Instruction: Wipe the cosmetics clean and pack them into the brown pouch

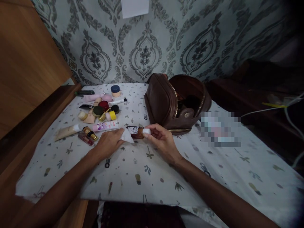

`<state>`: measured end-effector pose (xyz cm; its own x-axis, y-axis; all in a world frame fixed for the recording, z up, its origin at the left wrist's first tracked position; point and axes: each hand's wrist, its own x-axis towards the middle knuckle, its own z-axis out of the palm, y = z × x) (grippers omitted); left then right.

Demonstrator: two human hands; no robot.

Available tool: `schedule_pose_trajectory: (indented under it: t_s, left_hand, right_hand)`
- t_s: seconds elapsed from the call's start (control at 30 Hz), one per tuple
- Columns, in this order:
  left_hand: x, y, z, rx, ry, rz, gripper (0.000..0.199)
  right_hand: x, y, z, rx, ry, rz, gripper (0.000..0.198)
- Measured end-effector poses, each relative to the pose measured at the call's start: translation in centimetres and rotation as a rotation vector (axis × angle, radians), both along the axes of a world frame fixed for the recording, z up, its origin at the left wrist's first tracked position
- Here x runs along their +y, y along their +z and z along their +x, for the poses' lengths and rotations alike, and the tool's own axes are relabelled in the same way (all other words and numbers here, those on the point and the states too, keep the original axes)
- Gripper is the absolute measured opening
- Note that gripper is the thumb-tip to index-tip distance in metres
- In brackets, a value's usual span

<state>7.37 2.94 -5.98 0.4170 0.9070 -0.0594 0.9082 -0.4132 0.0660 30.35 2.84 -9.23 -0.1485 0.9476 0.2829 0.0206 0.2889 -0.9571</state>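
Brown bottle (140, 134) is between the person's hands, near side of the desk (123, 174), left of the open brown bag (159, 101), held sideways. Right hand (163, 139): fingers pinching its white cap (146, 131). Left hand (109, 144): fingers closed on a white tissue (127, 136) at the bottle's other end. Status, judged: mid-handling; cap on, bottle not set down. Tubes, jars and small bottles lie out at left; can't tell which are done or left. Text: bottle label and pink-and-white tube (105, 126) carry print, too small to read; packet (219, 129) at right is pixelated. No brand legible.
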Motion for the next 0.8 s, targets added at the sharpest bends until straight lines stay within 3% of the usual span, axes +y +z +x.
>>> schedule_pose_trajectory:
  t_s: [0.1,0.23,0.3,0.4,0.53,0.67,0.8]
  left_hand:
    - [0.2,0.1,-0.6,-0.141,0.007,-0.006,0.015]
    - [0.2,0.0,-0.8,-0.34,-0.016,0.061,0.046]
    - [0.1,-0.1,-0.6,-0.321,-0.034,0.06,0.059]
    - [0.0,-0.4,-0.2,-0.233,-0.038,0.049,0.055]
    - [-0.1,-0.6,0.1,-0.2,-0.051,0.063,0.041]
    - [-0.6,-0.7,0.5,-0.078,-0.016,0.141,0.048]
    - [-1.2,-0.6,1.2,-0.052,-0.089,0.314,0.051]
  right_hand:
    - [0.1,0.2,0.3,-0.103,-0.041,0.147,0.016]
    - [-0.1,1.0,0.7,-0.249,0.018,0.406,0.015]
    - [-0.3,1.3,0.7,-0.304,0.081,0.511,0.016]
    - [-0.6,1.5,0.5,-0.354,0.133,0.614,0.017]
    - [-0.6,0.9,0.3,-0.316,0.046,0.534,0.021]
    - [-0.4,0.3,0.3,-0.271,-0.031,0.372,0.019]
    - [-0.6,0.4,0.2,-0.287,-0.034,0.418,0.017]
